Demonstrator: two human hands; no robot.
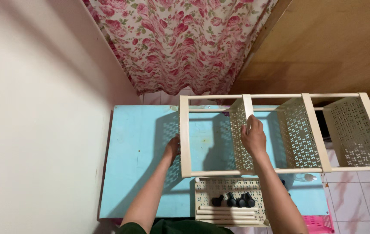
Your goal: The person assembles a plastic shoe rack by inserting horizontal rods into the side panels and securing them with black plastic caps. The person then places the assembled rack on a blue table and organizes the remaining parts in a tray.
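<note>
Blue table (141,173) | left hand (172,148), right hand (253,138) hold cream rack (310,130)

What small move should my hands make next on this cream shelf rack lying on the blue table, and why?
Probably press the second shelf panel down onto its rails. The right hand grips that panel's top edge, while the left hand braces the end shelf of the rack. The panel seems slightly angled compared with the two shelves further right, so it may not be fully seated.
</note>
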